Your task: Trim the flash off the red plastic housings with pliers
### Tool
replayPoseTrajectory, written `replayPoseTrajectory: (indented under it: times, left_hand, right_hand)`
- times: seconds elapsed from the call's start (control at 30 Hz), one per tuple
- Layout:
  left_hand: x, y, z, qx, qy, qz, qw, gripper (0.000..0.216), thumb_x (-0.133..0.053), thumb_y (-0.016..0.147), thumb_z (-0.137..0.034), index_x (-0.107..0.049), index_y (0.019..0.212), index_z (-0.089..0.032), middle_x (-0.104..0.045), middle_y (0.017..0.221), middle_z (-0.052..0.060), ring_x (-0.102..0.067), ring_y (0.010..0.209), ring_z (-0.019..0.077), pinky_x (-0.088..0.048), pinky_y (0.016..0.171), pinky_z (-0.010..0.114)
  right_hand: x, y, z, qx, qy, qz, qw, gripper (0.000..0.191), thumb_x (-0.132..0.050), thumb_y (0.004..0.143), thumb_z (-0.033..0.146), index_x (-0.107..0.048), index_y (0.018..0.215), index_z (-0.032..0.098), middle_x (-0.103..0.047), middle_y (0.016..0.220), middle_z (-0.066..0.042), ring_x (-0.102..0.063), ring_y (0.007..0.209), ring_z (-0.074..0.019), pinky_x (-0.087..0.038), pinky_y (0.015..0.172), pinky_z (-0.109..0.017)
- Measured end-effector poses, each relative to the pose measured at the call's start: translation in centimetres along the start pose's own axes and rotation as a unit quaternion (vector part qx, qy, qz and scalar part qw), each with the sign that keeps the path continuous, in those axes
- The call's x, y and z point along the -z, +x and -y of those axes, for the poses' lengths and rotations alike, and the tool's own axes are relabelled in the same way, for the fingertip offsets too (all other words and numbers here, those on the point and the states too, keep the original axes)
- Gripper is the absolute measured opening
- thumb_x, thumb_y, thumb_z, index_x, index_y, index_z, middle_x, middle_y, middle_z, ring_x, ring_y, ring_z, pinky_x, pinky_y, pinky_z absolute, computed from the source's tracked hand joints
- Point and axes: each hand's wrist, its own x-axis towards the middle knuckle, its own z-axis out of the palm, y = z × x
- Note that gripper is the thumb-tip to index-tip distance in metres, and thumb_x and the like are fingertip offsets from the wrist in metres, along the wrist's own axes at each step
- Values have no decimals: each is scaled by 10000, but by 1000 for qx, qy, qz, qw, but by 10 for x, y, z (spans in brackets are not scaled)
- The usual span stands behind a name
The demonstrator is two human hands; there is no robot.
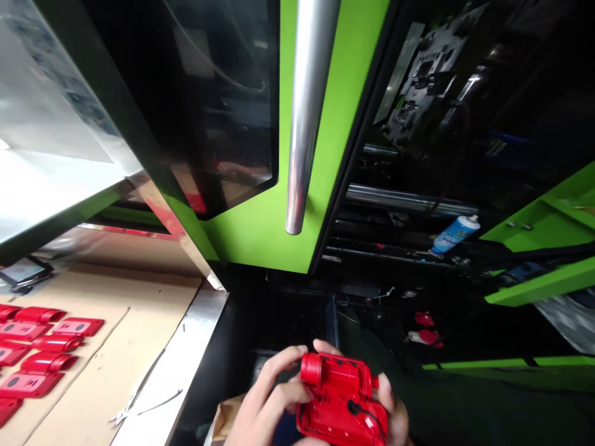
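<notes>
Left hand (264, 402) fingers curled inward; right hand (395, 415) cupped, mostly hidden.

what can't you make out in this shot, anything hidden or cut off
- Head view: the red plastic part runs off the bottom edge, so its lower end is unseen.
- Left hand and right hand: palms and wrists are cut off by the bottom edge; the part hides most right fingers.
- Red parts on the cardboard: the left edge crops the rows, so no count.
- Spray can: label too small to read.
- Machine interior: too dark for detail.
</notes>
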Motion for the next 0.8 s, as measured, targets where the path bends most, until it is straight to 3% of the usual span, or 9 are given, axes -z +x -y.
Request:
replayPoseTrajectory:
  times: [0.07, 0.17, 0.27, 0.4, 0.53, 0.63, 0.7, 0.8]
  left_hand:
    - [2, 0, 5, -13, -2, 4, 1000, 313, -715, 875, -408, -548, 1101, -269, -400, 1472, 106, -631, 993, 182, -611, 844, 269]
    - [6, 3, 10, -29, -8, 15, 999, 313, -735, 879, -401, -537, 1079, -261, -432, 1484, 123, -675, 985, 185, -616, 850, 277]
    - [7, 7, 9, -31, -37, 17, 999, 327, -774, 862, -355, -507, 1028, -261, -462, 1488, 109, -680, 1141, 240, -598, 976, 345]
    - [1, 11, 3, -16, -79, 4, 997, 342, -800, 837, -298, -491, 976, -250, -463, 1490, 96, -567, 1346, 319, -514, 1117, 471]
    - [-2, 9, 8, -2, -62, -16, 998, 298, -736, 890, -315, -541, 1114, -291, -437, 1490, 106, -551, 1353, 320, -560, 1062, 492]
    - [11, 2, 16, -1, 19, 15, 1000, 716, -793, 801, -534, -447, 1404, -366, -378, 1552, 127, -478, 1416, 354, -500, 1128, 514]
    - [27, -13, 21, 91, 96, 30, 991, 823, -747, 795, -634, -348, 1487, -435, -354, 1588, 77, -426, 1455, 330, -436, 1187, 507]
    - [45, -64, 35, 313, 160, -38, 936, 475, -528, 985, -558, -448, 1413, -370, -490, 1474, 33, -518, 1341, 247, -434, 1157, 426]
  right_hand:
    - [0, 0, -1, -9, 0, -12, 1000, 837, -572, 742, 838, -610, 1412, 338, -671, 1319, -116, -545, 1302, -408, -348, 1138, -632]
    - [0, 0, -1, -23, -4, -33, 999, 843, -578, 678, 863, -639, 1369, 383, -658, 1360, -78, -531, 1318, -431, -376, 1120, -634]
    - [1, -1, 0, -6, -21, -46, 999, 833, -569, 680, 860, -653, 1355, 380, -643, 1393, -67, -537, 1311, -438, -381, 1113, -625]
    - [3, -1, 1, 24, -14, -18, 999, 788, -513, 768, 840, -653, 1371, 353, -691, 1316, -106, -617, 1210, -434, -398, 1082, -623]
    - [8, 6, 1, 15, 21, 14, 1000, 758, -449, 826, 859, -618, 1399, 392, -705, 1279, -115, -689, 1092, -398, -459, 1000, -619]
    - [18, 12, 1, -28, 33, 22, 999, 727, -543, 838, 814, -621, 1400, 359, -702, 1287, -120, -697, 1093, -349, -455, 1034, -569]
    - [29, 15, 1, -78, 46, 6, 996, 708, -608, 849, 749, -608, 1418, 326, -693, 1313, -135, -669, 1169, -330, -430, 1078, -518]
    - [51, 27, -7, -176, 66, -61, 980, 660, -639, 861, 692, -651, 1377, 280, -671, 1357, -159, -635, 1238, -320, -424, 1092, -455]
